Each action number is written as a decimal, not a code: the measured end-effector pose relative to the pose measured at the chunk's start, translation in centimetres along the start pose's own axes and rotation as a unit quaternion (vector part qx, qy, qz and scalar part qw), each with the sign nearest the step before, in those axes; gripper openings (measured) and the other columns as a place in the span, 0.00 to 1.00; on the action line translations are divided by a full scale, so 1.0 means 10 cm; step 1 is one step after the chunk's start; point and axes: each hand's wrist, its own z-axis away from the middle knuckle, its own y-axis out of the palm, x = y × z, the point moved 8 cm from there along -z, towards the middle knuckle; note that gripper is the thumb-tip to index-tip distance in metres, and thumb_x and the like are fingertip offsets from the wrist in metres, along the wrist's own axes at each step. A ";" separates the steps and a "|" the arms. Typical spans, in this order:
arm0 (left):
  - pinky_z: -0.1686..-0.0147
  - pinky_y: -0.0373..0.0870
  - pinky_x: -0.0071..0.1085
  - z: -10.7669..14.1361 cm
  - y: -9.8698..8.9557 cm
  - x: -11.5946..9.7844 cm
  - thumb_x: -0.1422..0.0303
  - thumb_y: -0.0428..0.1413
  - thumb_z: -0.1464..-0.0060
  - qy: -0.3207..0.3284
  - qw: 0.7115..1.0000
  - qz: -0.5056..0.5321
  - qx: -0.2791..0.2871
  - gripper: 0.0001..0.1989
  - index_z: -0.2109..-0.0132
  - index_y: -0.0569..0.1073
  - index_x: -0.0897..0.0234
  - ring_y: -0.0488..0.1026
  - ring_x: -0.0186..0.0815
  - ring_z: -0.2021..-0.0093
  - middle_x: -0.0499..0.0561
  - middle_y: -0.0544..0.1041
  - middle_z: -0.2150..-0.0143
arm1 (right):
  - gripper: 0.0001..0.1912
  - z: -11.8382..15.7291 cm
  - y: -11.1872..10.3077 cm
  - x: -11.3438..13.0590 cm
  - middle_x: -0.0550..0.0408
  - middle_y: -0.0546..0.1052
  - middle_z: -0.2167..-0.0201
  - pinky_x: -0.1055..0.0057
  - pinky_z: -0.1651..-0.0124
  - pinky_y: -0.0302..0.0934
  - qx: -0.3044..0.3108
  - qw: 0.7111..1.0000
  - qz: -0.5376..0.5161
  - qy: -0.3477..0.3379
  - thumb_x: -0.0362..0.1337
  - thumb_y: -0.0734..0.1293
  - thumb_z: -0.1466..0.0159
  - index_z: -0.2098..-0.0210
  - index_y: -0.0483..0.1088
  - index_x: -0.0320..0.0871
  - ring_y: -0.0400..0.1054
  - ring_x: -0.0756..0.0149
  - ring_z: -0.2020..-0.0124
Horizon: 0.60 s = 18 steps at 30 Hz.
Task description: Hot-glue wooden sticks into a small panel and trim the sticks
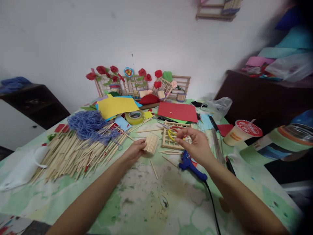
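Note:
My left hand [137, 148] is closed on the edge of a small panel of short wooden sticks [152, 143], set side by side and tilted above the table. My right hand [194, 142] is raised with thumb and fingertips curled close together; anything between them is too small to make out. Just behind those fingertips, scissors [172, 134] with red and yellow handles rest on a wooden stick lattice [168, 143]. Below the right hand a blue glue gun [190, 167] lies on the table, its black cord running towards me. Several loose short sticks [154, 169] lie near the panel.
A big pile of sticks [70, 156] and tangled blue yarn [86, 124] cover the left. Coloured sheets [117, 107], tape [135, 116] and stick lattices with red flowers [134, 85] stand at the back. A cup [242, 132] and a large bottle [274, 143] are on the right.

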 end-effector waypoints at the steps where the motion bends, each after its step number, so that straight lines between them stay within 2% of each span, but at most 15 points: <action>1: 0.63 0.71 0.35 0.02 -0.07 0.00 0.67 0.60 0.55 0.008 1.000 -0.017 -0.012 0.17 0.57 0.75 0.70 0.74 0.38 0.65 0.57 0.77 0.61 | 0.04 0.07 0.01 -0.01 0.57 0.74 0.75 0.68 0.64 0.63 0.015 1.000 0.005 0.005 0.36 0.69 0.48 0.75 0.69 0.43 0.69 0.66 0.71; 5: 0.48 0.63 0.40 0.08 -0.30 -0.13 0.70 0.61 0.59 0.062 0.991 -0.085 -0.076 0.14 0.60 0.76 0.66 0.68 0.44 0.50 0.55 0.75 0.55 | 0.02 0.43 0.14 -0.08 0.56 0.75 0.74 0.68 0.64 0.63 0.067 0.997 0.019 0.035 0.35 0.67 0.44 0.72 0.70 0.43 0.69 0.66 0.70; 8: 0.41 0.55 0.43 0.21 -0.31 -0.34 0.75 0.58 0.59 0.147 0.968 -0.166 -0.117 0.16 0.59 0.76 0.61 0.60 0.45 0.42 0.53 0.71 0.49 | 0.02 0.70 0.28 -0.13 0.55 0.75 0.70 0.65 0.60 0.64 0.088 0.995 0.029 0.033 0.34 0.65 0.42 0.68 0.70 0.44 0.69 0.65 0.66; 9: 0.41 0.55 0.44 0.30 -0.23 -0.45 0.76 0.57 0.58 0.203 0.946 -0.226 -0.117 0.17 0.57 0.75 0.61 0.61 0.45 0.43 0.54 0.71 0.49 | 0.04 0.79 0.33 -0.15 0.54 0.75 0.67 0.64 0.57 0.64 0.095 0.994 0.034 0.028 0.33 0.64 0.41 0.66 0.70 0.45 0.70 0.64 0.63; 11: 0.43 0.58 0.44 0.55 0.05 -0.62 0.77 0.53 0.53 0.317 0.882 -0.338 -0.088 0.17 0.55 0.74 0.60 0.66 0.42 0.48 0.54 0.73 0.52 | 0.10 0.93 0.39 -0.19 0.52 0.75 0.61 0.61 0.53 0.63 0.094 0.995 0.041 0.014 0.32 0.63 0.40 0.59 0.68 0.46 0.69 0.62 0.58; 13: 0.46 0.61 0.42 0.82 0.40 -0.66 0.75 0.53 0.48 0.406 0.824 -0.396 -0.012 0.14 0.54 0.74 0.60 0.68 0.41 0.50 0.55 0.75 0.56 | 0.14 1.05 0.43 -0.23 0.50 0.73 0.57 0.59 0.51 0.63 0.087 0.995 0.043 0.007 0.32 0.63 0.40 0.53 0.66 0.46 0.67 0.60 0.55; 15: 0.47 0.63 0.43 1.05 0.71 -0.58 0.71 0.55 0.47 0.453 0.772 -0.440 0.071 0.13 0.53 0.74 0.61 0.69 0.42 0.50 0.57 0.76 0.55 | 0.16 1.14 0.46 -0.26 0.50 0.72 0.55 0.58 0.50 0.63 0.083 0.996 0.036 0.004 0.31 0.62 0.39 0.52 0.64 0.47 0.67 0.60 0.53; 18: 0.54 0.67 0.40 1.23 0.96 -0.42 0.72 0.51 0.43 0.479 0.715 -0.491 0.135 0.12 0.53 0.74 0.61 0.72 0.41 0.55 0.57 0.78 0.58 | 0.16 1.25 0.48 -0.29 0.51 0.72 0.56 0.59 0.51 0.64 0.076 0.997 0.006 -0.002 0.31 0.62 0.39 0.51 0.62 0.48 0.68 0.61 0.54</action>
